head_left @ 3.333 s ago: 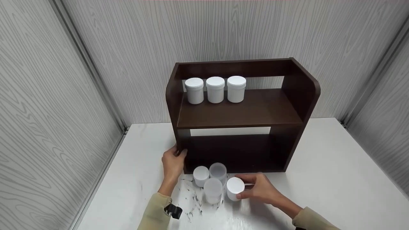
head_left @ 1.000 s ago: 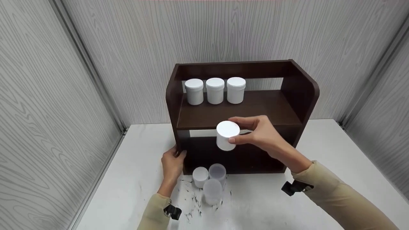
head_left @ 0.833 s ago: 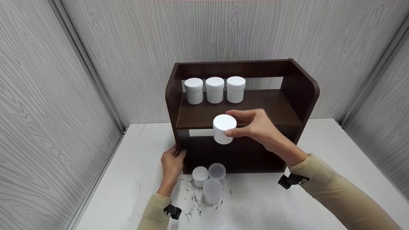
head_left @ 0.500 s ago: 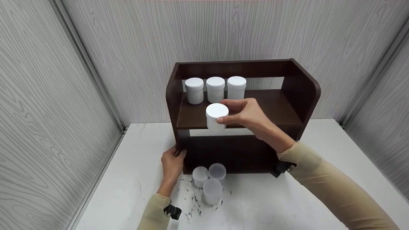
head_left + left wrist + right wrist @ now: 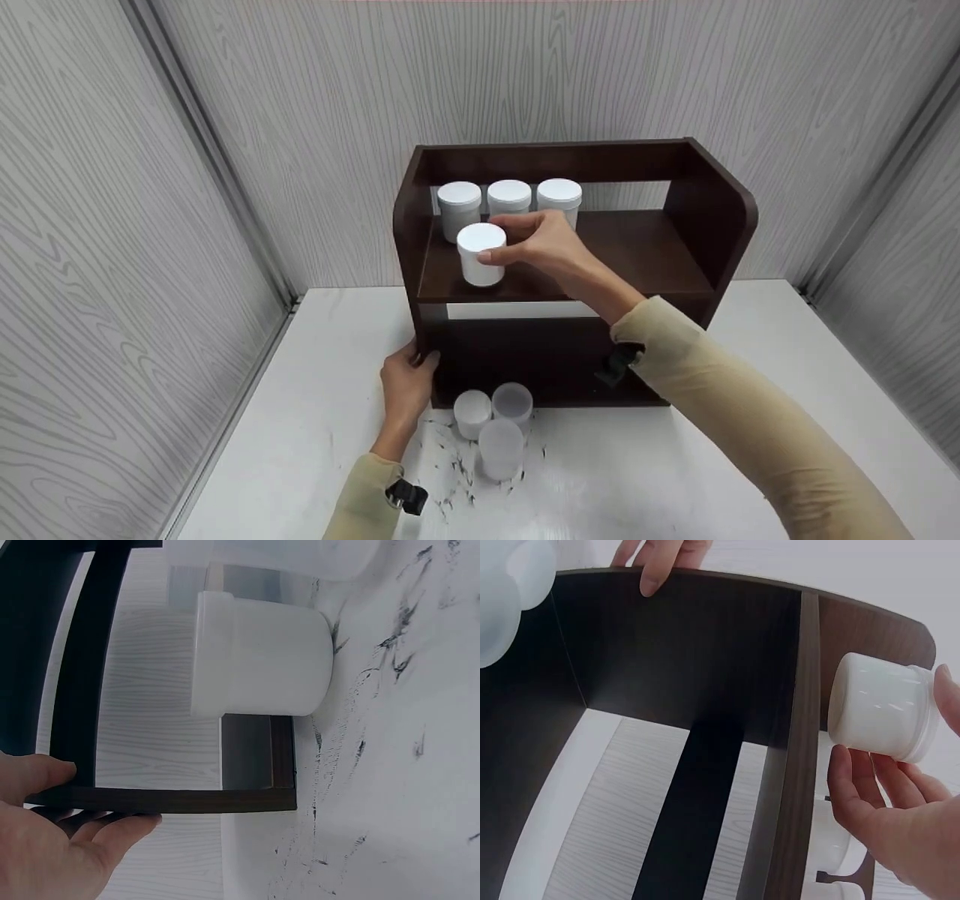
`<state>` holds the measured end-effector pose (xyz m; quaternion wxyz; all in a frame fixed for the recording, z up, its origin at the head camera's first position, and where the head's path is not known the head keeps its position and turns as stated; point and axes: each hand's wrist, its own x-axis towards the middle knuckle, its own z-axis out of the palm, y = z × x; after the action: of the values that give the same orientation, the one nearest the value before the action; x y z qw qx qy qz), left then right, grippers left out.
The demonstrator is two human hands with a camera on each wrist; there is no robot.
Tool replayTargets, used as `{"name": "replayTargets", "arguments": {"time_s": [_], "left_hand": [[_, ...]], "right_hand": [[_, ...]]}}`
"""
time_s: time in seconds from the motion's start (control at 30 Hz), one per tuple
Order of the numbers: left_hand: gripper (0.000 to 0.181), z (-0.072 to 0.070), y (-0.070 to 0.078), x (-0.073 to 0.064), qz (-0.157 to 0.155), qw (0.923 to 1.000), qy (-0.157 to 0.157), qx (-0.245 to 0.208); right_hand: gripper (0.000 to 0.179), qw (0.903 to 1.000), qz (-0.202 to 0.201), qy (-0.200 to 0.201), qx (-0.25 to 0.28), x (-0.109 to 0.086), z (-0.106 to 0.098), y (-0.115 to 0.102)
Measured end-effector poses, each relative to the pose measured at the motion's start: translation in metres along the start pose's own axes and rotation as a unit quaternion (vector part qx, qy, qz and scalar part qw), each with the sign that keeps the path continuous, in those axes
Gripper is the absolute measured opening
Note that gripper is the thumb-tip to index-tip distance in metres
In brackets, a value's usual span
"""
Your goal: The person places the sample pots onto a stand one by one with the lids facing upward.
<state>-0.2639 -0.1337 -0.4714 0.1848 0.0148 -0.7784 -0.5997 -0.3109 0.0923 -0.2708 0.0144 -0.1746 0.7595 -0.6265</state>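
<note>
In the head view my right hand (image 5: 549,244) pinches a white lidded jar (image 5: 481,259) between thumb and fingers, upright over the front of the upper shelf's left part. The right wrist view shows that same jar (image 5: 881,705) close by the shelf board, with fingers at its side. Behind it, three similar white jars (image 5: 459,206) stand in a row on the upper shelf, partly covered by the hand and held jar. My left hand (image 5: 406,382) grips the lower left side panel of the dark brown shelf unit (image 5: 562,296), thumb on the inside face, as the left wrist view also shows.
On the white table (image 5: 345,322), before the unit's left front, stand a small white jar (image 5: 472,416) and two translucent cups (image 5: 501,450). Dark marks streak the tabletop around them. Grey wood-patterned panels (image 5: 487,67) enclose the back and sides.
My right hand has picked the white jar up from the table beside the cups and carried it up and leftward to the upper shelf. The left hand stays on the side panel.
</note>
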Motion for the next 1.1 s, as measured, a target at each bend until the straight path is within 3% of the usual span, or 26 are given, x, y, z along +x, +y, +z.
{"name": "replayTargets", "arguments": {"time_s": [0.17, 0.53, 1.1], "left_hand": [[0.044, 0.0, 0.001, -0.001, 0.003, 1.0, 0.0, 0.007], [0.045, -0.001, 0.0, 0.0, 0.004, 0.9999, -0.008, -0.004], [0.045, -0.001, 0.0, -0.001, 0.002, 1.0, -0.006, 0.0]], "right_hand": [[0.061, 0.9999, 0.008, 0.004, -0.009, 0.01, 0.004, 0.003], [0.054, 0.9983, 0.025, 0.0, 0.053, 0.029, 0.015, 0.011], [0.054, 0.9991, 0.022, -0.001, 0.037, 0.039, 0.02, 0.013]]}}
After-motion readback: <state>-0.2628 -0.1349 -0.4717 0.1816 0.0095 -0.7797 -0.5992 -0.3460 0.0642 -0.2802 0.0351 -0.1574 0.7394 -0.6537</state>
